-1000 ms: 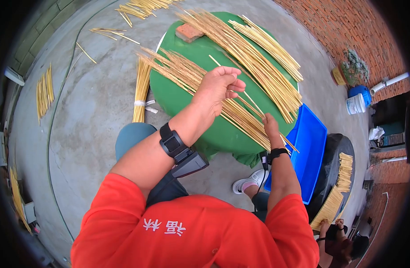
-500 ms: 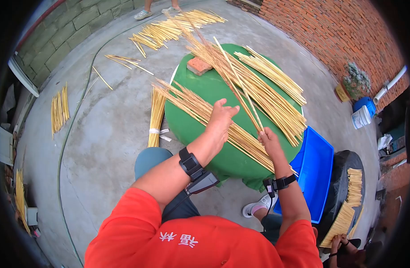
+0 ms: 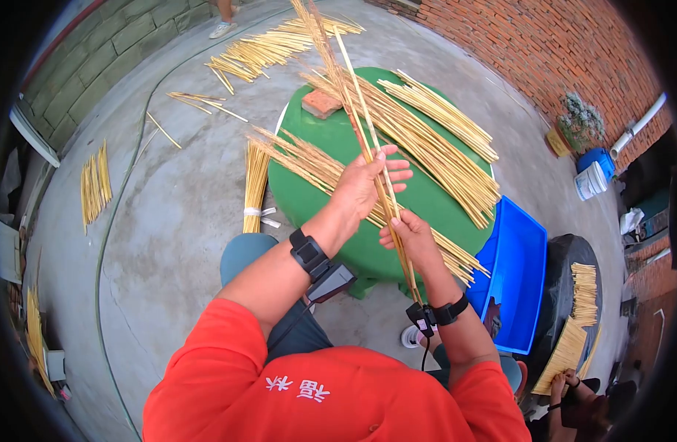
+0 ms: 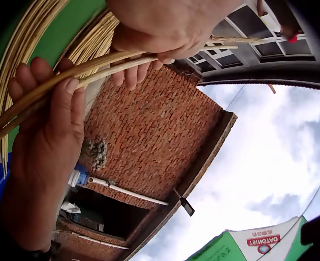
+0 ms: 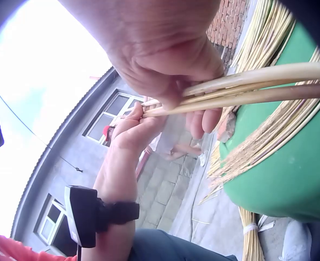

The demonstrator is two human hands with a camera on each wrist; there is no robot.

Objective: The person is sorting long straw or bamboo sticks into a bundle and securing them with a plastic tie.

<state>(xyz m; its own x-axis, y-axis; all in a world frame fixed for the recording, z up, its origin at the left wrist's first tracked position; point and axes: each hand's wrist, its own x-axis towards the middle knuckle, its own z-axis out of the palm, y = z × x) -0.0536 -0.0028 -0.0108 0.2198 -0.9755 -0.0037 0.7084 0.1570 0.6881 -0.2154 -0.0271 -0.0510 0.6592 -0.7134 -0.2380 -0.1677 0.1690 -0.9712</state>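
While the left hand (image 3: 360, 184) pinches the long stalks (image 3: 358, 129) between thumb and fingers, the right hand (image 3: 412, 237) grasps them nearer the body. Green tabletop (image 3: 298, 193) below both hands' fingers; brick (image 3: 320, 104) beyond, blue tray (image 3: 522, 283) right.

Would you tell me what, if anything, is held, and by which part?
A few long stalks: the right hand pinches them toward their lower ends, the left hand farther up.
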